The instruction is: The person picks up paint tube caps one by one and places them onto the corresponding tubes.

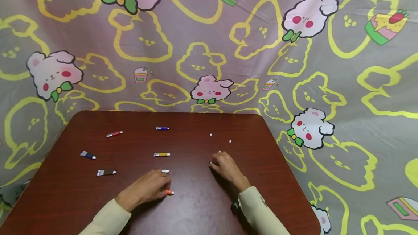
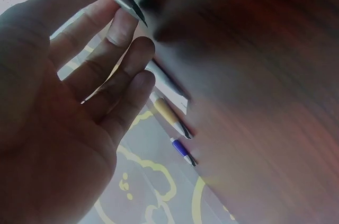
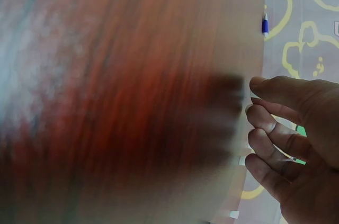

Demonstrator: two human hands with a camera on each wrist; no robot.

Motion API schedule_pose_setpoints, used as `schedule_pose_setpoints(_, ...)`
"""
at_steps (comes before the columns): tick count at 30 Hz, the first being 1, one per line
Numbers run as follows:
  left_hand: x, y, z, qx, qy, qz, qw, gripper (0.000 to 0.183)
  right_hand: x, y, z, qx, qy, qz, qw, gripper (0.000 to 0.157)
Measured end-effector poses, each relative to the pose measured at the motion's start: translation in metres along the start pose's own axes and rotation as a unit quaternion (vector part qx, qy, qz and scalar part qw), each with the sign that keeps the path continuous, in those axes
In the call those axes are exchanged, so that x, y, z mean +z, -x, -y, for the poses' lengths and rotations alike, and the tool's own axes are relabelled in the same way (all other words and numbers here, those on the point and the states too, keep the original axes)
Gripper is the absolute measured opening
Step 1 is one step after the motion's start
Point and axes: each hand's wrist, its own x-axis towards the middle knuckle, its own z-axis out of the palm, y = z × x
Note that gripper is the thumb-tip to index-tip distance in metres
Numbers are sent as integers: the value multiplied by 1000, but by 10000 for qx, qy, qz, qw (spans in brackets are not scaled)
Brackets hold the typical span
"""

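Observation:
My left hand (image 1: 147,188) pinches an orange paint tube (image 1: 168,192) near the front of the table; its white end points right. Just beyond those fingers lies a white tube (image 1: 165,171), partly hidden by the hand. My right hand (image 1: 227,169) is lowered to the table, its curled thumb and fingertips at a small white cap (image 1: 210,163). The fingers hide most of that contact. Behind the knuckles another white cap (image 1: 220,151) barely shows. In the right wrist view, the thumb and fingers (image 3: 260,115) bend close together.
Farther back lie a yellow tube (image 1: 162,155) and a blue-violet tube (image 1: 162,128). On the left are red (image 1: 114,134), dark blue (image 1: 88,155) and dark brown (image 1: 106,173) tubes. Two white caps sit at the back right, one nearer the edge (image 1: 230,141). Patterned cloth (image 1: 209,61) hangs behind.

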Motion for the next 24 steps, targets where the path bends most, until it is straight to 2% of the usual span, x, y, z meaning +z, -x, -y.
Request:
schedule_pose_setpoints(9,-4,-5,-1,-155,-234,-48,9996,29,2,2,-8,-548,-237,-415,9974,10)
schedule_pose_setpoints(17,-8,-8,0,-182,-273,-146,9994,28,-3,-2,1,-3,-62,-51,10000,6)
schedule_pose_setpoints(24,-10,-11,1,-166,-384,-281,9987,26,-5,-4,6,203,-162,28,9997,4)
